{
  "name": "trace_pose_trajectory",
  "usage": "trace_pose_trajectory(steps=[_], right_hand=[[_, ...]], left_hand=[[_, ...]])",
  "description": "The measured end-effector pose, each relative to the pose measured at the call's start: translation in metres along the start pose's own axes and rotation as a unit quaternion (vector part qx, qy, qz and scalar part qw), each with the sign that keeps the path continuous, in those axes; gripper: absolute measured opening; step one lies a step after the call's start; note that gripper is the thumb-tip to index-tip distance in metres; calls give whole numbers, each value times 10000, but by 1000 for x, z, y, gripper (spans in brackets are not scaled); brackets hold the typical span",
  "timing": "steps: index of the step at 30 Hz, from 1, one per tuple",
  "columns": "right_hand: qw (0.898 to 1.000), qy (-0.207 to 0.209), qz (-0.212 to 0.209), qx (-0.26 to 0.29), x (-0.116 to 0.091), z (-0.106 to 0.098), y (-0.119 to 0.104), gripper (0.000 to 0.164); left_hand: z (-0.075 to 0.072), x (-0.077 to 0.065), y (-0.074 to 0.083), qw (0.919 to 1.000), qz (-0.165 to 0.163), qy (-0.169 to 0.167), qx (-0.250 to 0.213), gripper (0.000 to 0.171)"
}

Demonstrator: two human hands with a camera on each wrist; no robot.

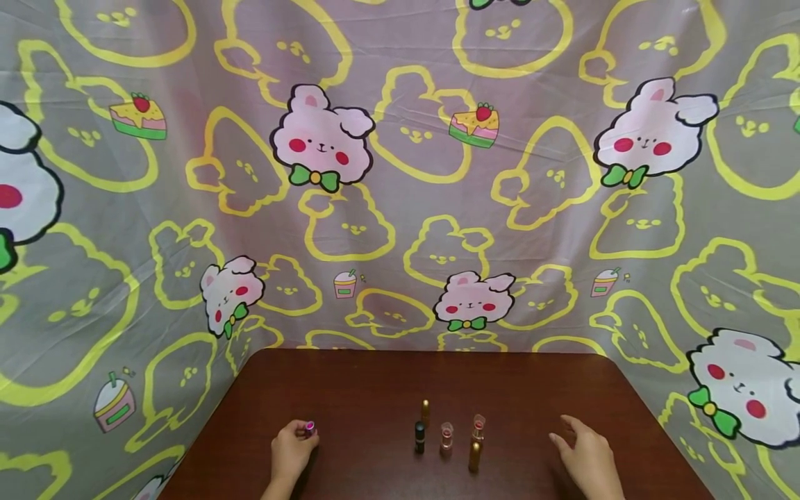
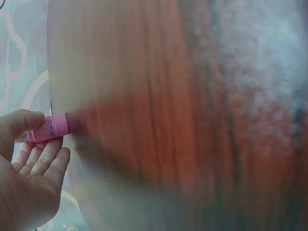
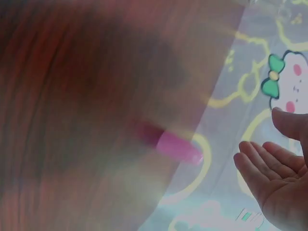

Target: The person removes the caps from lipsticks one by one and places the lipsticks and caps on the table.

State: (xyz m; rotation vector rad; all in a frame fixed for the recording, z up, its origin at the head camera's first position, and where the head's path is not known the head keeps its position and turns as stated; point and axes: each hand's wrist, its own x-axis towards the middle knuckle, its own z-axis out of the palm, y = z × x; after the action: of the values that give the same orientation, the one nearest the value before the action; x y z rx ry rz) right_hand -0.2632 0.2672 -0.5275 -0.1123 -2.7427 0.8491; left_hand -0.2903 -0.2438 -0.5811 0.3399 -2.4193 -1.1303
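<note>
My left hand (image 1: 290, 448) pinches a pink lipstick tube (image 2: 50, 129) between thumb and fingers at the table's left side. Dark lettering runs along the tube, and its end points at the tabletop. Over the right side hovers my right hand (image 1: 586, 455), fingers loosely extended and thumb apart, holding nothing. A blurred pink tube (image 3: 179, 147) appears in front of that hand in the right wrist view; the head view does not show it there. Between the hands stand a black lipstick (image 1: 420, 437), two gold ones (image 1: 425, 413) and two clear-capped ones (image 1: 446, 439).
The dark reddish-brown table (image 1: 350, 389) has rounded far corners. A grey curtain (image 1: 400, 167) with yellow outlines and white cartoon animals hangs behind it and along both sides. One gold lipstick (image 1: 475, 458) stands nearest the front, close to a clear-capped one (image 1: 478, 427).
</note>
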Motion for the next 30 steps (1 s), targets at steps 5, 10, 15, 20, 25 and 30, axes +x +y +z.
trace_pose_trajectory(steps=[5, 10, 15, 20, 25, 30], right_hand=[[9991, 10, -145, 393, -4, 13, -18, 52], [9955, 72, -377, 866, -10, 30, -30, 41], [9909, 137, -581, 1202, -15, 44, -45, 27], [9858, -123, -742, 1502, -21, 54, -58, 22], [9783, -582, -1139, 1631, -23, 64, -63, 27], [9713, -905, -1418, 1683, -24, 73, -65, 34]], left_hand=[[0, 0, 0, 10000, 7, 28, 23, 21], [1, 0, 0, 9999, -6, 83, 61, 20], [1, 0, -1, 10000, -58, 31, 46, 20], [0, 0, -2, 10000, -47, -12, -9, 21], [1, 1, -1, 10000, -62, -7, -42, 21], [0, 1, -1, 10000, -69, -47, -7, 21]])
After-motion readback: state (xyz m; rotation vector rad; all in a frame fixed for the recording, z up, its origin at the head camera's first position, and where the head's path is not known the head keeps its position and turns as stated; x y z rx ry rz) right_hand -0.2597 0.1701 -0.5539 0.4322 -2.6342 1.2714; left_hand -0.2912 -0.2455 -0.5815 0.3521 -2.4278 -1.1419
